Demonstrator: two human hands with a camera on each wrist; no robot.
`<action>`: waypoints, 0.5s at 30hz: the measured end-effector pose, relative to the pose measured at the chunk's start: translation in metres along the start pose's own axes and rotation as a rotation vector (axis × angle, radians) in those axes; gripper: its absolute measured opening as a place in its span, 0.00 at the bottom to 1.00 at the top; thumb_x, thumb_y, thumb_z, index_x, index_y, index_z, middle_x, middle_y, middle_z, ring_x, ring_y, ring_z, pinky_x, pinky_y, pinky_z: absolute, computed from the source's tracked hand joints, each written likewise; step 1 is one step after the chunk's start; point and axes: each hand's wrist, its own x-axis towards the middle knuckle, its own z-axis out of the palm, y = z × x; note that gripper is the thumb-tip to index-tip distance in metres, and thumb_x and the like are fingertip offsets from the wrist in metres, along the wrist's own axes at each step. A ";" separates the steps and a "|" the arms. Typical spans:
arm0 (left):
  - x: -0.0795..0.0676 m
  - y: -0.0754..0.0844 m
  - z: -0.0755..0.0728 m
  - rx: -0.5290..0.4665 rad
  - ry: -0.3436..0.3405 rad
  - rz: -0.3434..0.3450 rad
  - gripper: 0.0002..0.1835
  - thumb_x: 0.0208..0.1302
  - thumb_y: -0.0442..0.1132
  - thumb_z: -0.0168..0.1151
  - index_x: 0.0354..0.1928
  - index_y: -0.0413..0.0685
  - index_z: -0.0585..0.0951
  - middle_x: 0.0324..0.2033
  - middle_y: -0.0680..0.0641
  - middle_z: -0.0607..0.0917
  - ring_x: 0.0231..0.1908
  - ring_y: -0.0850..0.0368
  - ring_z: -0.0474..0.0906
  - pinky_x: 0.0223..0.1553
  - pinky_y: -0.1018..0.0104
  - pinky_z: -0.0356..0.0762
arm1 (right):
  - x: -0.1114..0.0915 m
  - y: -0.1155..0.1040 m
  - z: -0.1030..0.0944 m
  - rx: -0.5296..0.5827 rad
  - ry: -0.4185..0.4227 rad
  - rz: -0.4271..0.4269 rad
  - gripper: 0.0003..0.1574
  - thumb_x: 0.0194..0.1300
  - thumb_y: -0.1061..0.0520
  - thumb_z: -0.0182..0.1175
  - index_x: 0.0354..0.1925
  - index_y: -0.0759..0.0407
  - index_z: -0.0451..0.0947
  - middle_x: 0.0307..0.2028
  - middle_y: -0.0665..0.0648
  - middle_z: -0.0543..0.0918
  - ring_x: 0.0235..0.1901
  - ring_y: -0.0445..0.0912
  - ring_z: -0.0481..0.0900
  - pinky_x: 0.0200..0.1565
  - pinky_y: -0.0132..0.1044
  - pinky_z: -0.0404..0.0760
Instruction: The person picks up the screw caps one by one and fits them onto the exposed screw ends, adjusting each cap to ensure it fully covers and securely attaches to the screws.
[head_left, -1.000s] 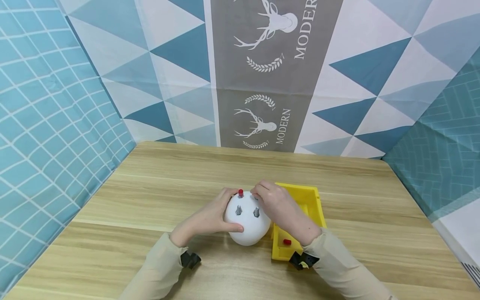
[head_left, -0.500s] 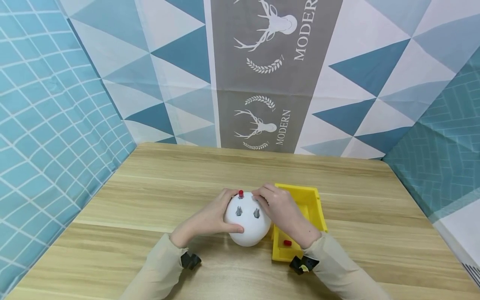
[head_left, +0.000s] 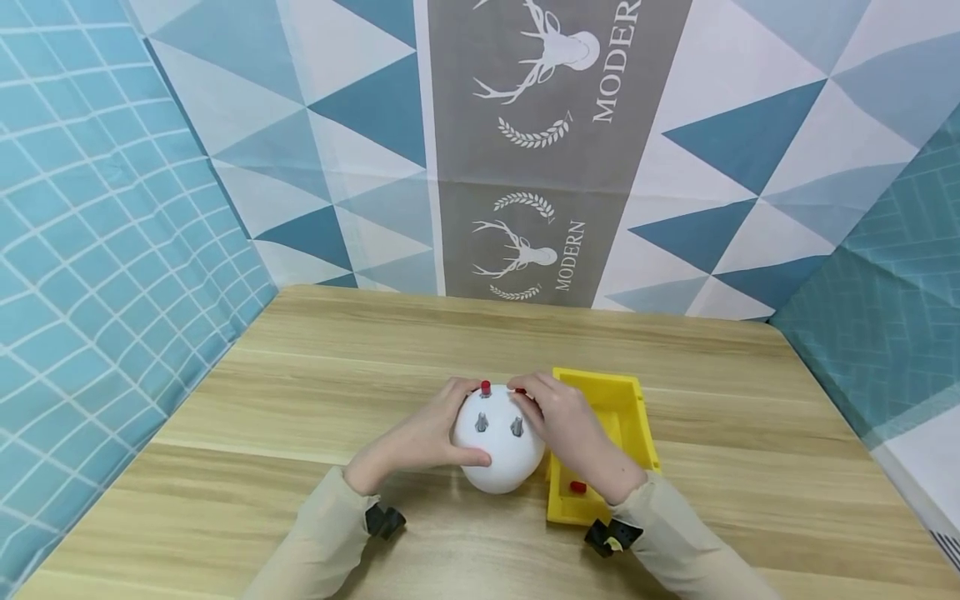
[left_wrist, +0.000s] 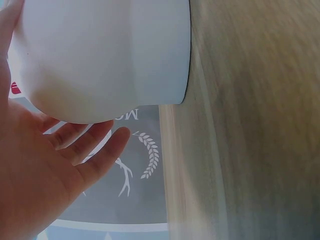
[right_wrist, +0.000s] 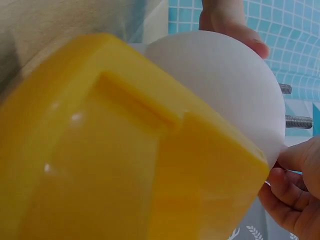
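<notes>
A smooth white dome [head_left: 498,471] with a flat base stands on the table, threaded metal bolts [head_left: 482,422] sticking out of its top. One far bolt carries a red cap [head_left: 486,387]. My left hand [head_left: 431,433] holds the dome from the left, thumb in front and fingers round the back. At the far right bolt, my right hand [head_left: 558,417] pinches another small red cap [head_left: 520,391], mostly hidden by the fingers. In the right wrist view the right fingertips [right_wrist: 287,157] meet right against the dome, beside the bare bolts. The left wrist view shows the left fingers [left_wrist: 102,155] along its side.
Just right of the dome sits a yellow bin [head_left: 566,508], partly under the right forearm. A loose red cap [head_left: 577,487] lies inside it. The wooden table [head_left: 337,358] runs back to a patterned cloth wall [head_left: 382,192].
The right fingers have shifted a little at the far right bolt, and a bit of red now shows between them. My left hand keeps its hold on the dome.
</notes>
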 end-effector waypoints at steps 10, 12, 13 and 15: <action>0.001 0.001 0.000 -0.010 -0.002 0.000 0.49 0.41 0.63 0.68 0.63 0.51 0.57 0.54 0.53 0.65 0.50 0.61 0.66 0.50 0.61 0.71 | -0.010 0.004 -0.002 0.016 0.002 0.000 0.21 0.58 0.65 0.60 0.51 0.59 0.73 0.40 0.54 0.80 0.36 0.43 0.80 0.37 0.31 0.79; 0.001 0.001 0.000 -0.016 0.001 0.004 0.49 0.42 0.62 0.68 0.63 0.50 0.58 0.54 0.52 0.65 0.50 0.60 0.66 0.50 0.60 0.71 | -0.012 0.005 -0.003 0.029 0.003 0.015 0.22 0.58 0.66 0.60 0.52 0.59 0.72 0.39 0.54 0.80 0.37 0.43 0.80 0.38 0.31 0.79; 0.001 0.001 0.000 -0.019 0.002 0.006 0.49 0.42 0.62 0.68 0.62 0.50 0.58 0.54 0.52 0.65 0.50 0.60 0.66 0.51 0.60 0.70 | -0.013 0.005 -0.004 0.032 0.002 0.023 0.22 0.58 0.66 0.60 0.52 0.60 0.72 0.38 0.53 0.80 0.37 0.42 0.79 0.38 0.31 0.79; 0.000 0.002 0.000 -0.022 0.004 0.010 0.48 0.42 0.62 0.68 0.62 0.49 0.58 0.53 0.51 0.65 0.50 0.59 0.67 0.51 0.59 0.71 | -0.014 0.006 -0.005 0.034 -0.003 0.042 0.22 0.57 0.66 0.60 0.52 0.60 0.72 0.36 0.51 0.79 0.34 0.41 0.78 0.37 0.30 0.79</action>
